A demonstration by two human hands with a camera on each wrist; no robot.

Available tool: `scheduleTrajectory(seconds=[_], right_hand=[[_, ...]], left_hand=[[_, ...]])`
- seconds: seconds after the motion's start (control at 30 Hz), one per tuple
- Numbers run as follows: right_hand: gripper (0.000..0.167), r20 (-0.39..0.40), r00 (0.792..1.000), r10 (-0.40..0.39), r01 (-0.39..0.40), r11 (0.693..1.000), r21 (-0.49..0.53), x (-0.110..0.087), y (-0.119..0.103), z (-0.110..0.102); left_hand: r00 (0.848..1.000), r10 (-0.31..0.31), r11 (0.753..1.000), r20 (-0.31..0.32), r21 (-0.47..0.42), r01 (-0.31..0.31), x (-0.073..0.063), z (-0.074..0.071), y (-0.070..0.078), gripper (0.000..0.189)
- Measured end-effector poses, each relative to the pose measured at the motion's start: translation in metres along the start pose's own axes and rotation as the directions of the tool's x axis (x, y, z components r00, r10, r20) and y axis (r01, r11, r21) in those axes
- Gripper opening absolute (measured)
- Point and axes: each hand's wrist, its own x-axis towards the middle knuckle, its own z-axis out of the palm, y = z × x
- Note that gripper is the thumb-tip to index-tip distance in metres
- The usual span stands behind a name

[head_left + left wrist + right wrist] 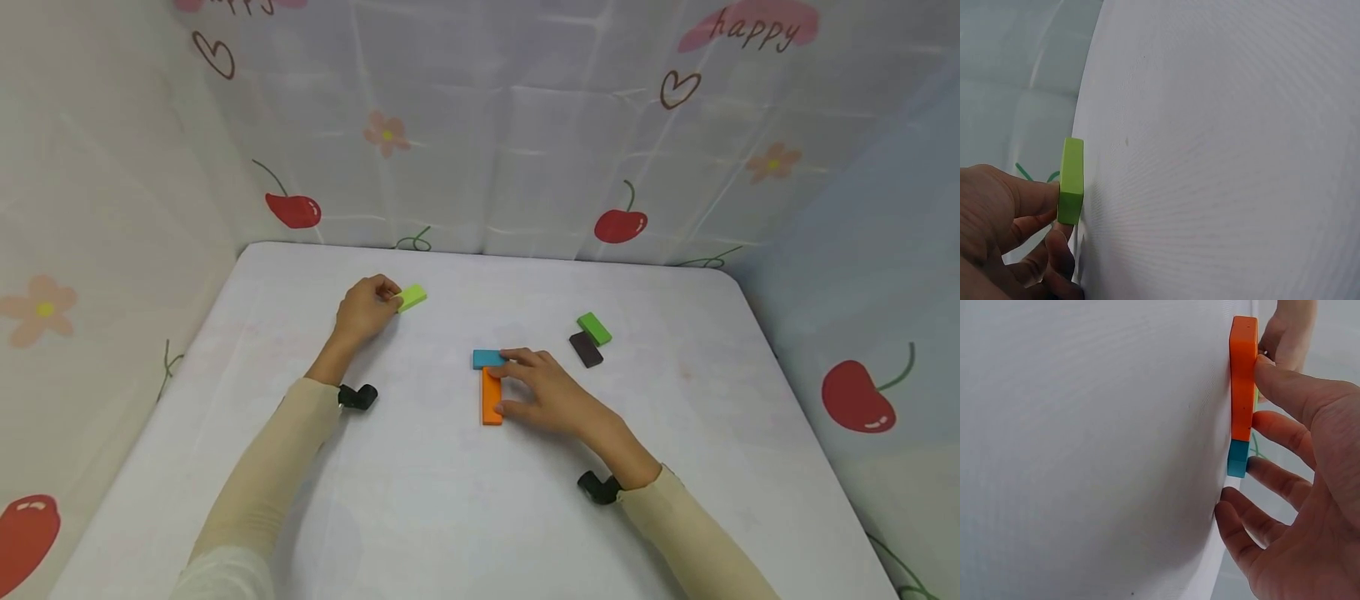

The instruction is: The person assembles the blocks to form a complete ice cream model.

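Observation:
My left hand (367, 308) pinches a yellow-green block (412, 297) by one end at the far left of the table. In the left wrist view, thumb and fingers meet at the side of the same block (1072, 178). Near the middle, my right hand (551, 396) rests its fingertips on two blocks. Thumb and index finger touch the upright-pointing orange block (491, 398), while another fingertip lies on the blue block (487, 359). The blue block lies crosswise at the far end of the orange one (1242, 381), forming a T shape with it.
A green block (595, 328) and a dark brown block (586, 349) lie against each other, right of the blue one. The white table (420, 517) ends at a printed curtain (487, 167) behind, with more curtain at both sides.

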Motion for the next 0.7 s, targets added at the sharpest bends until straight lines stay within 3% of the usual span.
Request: scheduleTrajectory(seconds=[0.7], right_hand=[[0.049,-0.016,1.0,-0.001,0.001,1.0,0.031,-0.0007,-0.0001,-0.0001]], left_hand=[[0.999,0.033,0.999,0.001,-0.006,-0.033,0.0045,0.007,0.0077,0.023]])
